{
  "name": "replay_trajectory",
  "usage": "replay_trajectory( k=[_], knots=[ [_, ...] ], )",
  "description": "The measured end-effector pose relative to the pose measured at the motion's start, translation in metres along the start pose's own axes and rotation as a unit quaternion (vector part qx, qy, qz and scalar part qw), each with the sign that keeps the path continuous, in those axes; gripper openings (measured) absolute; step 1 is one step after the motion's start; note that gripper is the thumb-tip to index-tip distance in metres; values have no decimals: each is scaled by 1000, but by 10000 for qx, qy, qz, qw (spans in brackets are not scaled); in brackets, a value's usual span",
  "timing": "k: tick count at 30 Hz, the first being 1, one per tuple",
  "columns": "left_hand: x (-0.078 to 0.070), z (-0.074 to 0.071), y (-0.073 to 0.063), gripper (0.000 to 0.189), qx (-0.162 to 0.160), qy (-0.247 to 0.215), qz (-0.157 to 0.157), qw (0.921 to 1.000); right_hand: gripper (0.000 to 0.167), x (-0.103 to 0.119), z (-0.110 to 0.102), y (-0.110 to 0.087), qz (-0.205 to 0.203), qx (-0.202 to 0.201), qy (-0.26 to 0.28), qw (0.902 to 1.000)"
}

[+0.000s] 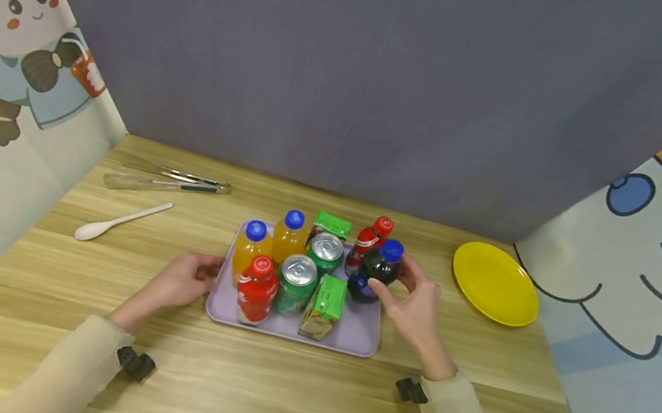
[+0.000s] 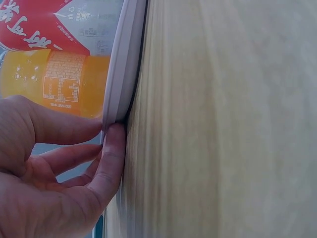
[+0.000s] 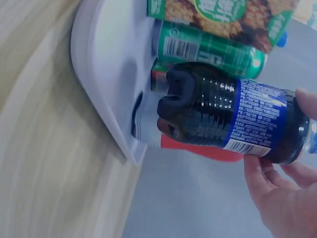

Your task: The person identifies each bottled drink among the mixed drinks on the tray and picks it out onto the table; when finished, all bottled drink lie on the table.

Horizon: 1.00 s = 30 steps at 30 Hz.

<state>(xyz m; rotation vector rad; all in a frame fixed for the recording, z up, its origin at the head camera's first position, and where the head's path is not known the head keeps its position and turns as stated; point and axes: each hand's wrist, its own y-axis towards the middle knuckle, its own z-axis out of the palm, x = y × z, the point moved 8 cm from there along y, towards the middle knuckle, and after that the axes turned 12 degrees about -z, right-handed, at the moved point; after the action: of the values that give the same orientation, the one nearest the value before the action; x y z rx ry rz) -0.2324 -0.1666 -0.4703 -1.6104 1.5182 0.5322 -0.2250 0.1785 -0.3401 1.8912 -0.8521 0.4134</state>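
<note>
My right hand (image 1: 415, 310) grips a dark soda bottle (image 3: 213, 109) with a blue label and blue cap (image 1: 392, 250), over the right end of a lilac tray (image 1: 358, 339). In the right wrist view the bottle's base is apart from the tray and the bottle is tilted. My left hand (image 1: 180, 280) pinches the tray's left rim (image 2: 119, 79) between thumb and fingers. On the tray stand two orange juice bottles (image 1: 251, 249), two red bottles (image 1: 256, 293), two green cans (image 1: 295, 288) and two green-topped drink cartons (image 1: 323, 307).
Metal tongs (image 1: 170, 183) and a white spoon (image 1: 121, 221) lie on the wooden table (image 1: 272, 401) to the left of the tray. A yellow plate (image 1: 495, 284) lies at the right. A grey wall (image 1: 339, 76) stands behind the table, with printed panels at both sides.
</note>
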Motion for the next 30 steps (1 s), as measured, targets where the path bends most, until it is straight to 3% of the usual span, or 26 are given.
replay_trajectory(
  k=[10, 20, 24, 30],
  knots=[
    [-3, 0, 1, 49, 6, -19, 27, 10000, 55, -11, -32, -2, -6, -282, -166, 9995],
    [-1, 1, 1, 49, -1, -27, 125, 9999, 56, -30, -50, -4, 364, -378, -557, 9971],
    [1, 0, 0, 49, -4, -43, 38, 10000, 58, -45, -49, -5, 358, -303, -597, 9971],
    [0, -1, 0, 49, 13, 95, 60, 9999, 58, -90, -48, -15, 512, -349, -647, 9960]
  ],
)
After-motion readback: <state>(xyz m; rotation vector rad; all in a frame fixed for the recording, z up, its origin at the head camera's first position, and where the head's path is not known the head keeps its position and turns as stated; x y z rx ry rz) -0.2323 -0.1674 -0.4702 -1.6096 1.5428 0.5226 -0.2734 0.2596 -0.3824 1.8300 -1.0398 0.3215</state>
